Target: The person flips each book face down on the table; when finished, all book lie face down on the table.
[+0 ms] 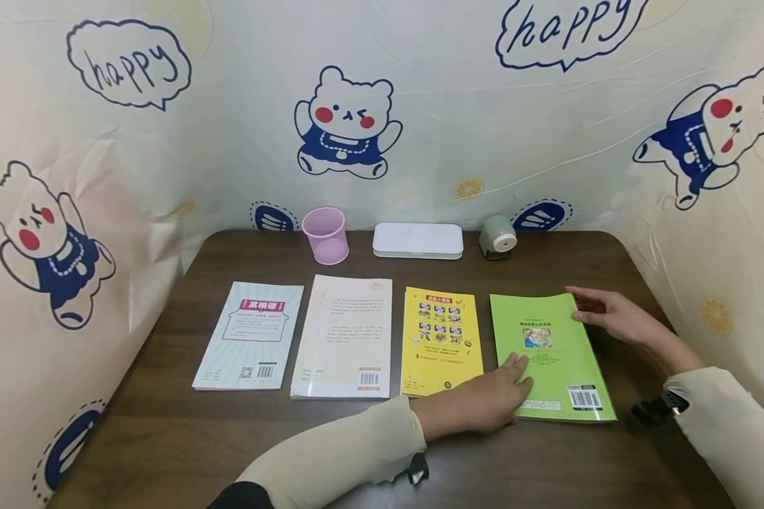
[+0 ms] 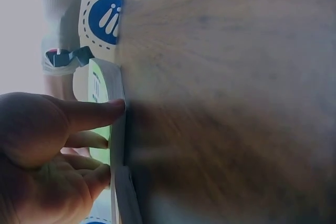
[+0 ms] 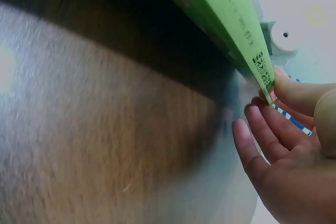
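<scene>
A green book (image 1: 547, 353) with a small picture and a barcode lies at the right of a row, back cover up. At its far right corner, my right hand (image 1: 620, 325) pinches it between thumb and fingers. The right wrist view shows the book's green edge (image 3: 231, 19) tilted above the dark table, with shadow under it. My left hand (image 1: 484, 399) grips the book near its lower left corner. Its thumb (image 2: 100, 113) sits on the near page edge, while the other fingers bend against the cover.
Left of the green book lie a yellow book (image 1: 442, 339), a white book (image 1: 346, 332) and a pale blue book (image 1: 251, 339). Behind them stand a pink cup (image 1: 327, 240), a white flat case (image 1: 418, 242) and a small green object (image 1: 498, 237). A printed curtain (image 1: 242, 141) surrounds the table (image 1: 165, 431).
</scene>
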